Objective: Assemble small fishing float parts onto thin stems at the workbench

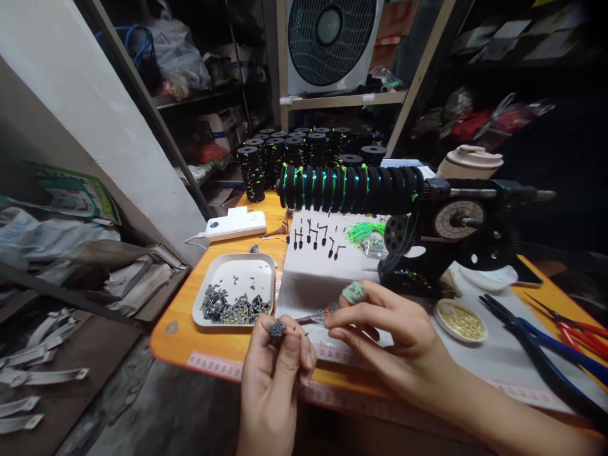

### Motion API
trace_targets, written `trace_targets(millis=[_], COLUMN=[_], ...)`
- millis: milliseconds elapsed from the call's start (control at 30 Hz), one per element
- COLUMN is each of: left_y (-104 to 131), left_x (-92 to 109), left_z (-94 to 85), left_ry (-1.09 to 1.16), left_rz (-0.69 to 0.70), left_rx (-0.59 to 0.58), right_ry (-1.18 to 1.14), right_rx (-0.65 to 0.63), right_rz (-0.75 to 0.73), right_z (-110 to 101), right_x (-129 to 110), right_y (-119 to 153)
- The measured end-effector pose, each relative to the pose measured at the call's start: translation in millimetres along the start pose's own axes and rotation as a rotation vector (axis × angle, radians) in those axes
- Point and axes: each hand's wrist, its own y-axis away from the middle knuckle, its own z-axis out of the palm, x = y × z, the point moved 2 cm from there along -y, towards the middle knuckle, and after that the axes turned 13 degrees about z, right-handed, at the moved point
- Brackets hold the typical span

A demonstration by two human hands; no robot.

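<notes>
Near the front edge of the table, my left hand is closed around a tight bundle of small dark grey pieces. Thin dark ends poke out of its fingers toward the right. My right hand is beside it, thumb and fingertips pinched together; anything between them is too small to make out. Green wrapping covers one of its fingers. Between the hands, on the table, lies a brown-handled bunch of thin strands with orange ends. A white tray of small dark and yellow-marked parts stands left of the hands.
A hand-cranked winding device carries a black ridged roller with green threads. Small black parts lie in rows on white paper. Pliers, a dish of gold bits, a power bank and black spools stand around.
</notes>
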Motion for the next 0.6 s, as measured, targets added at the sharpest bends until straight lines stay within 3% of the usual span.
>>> trace_targets(millis=[167,367,600], left_y=[3,7,6], left_x=[-6,-6,-8], left_z=[-2.1,1.9,-0.1], left_ry=[-0.073,-0.357,-0.444], left_rz=[0.088,0.603,0.735], left_rx=[-0.030,-0.016,-0.033], right_ry=[0.011,0.002,-0.004], right_rx=[-0.013,-0.054,-0.033], right_rz=[0.016,0.048,0.016], right_z=[1,0,-1], right_x=[-2,-8,-17], right_y=[1,2,0])
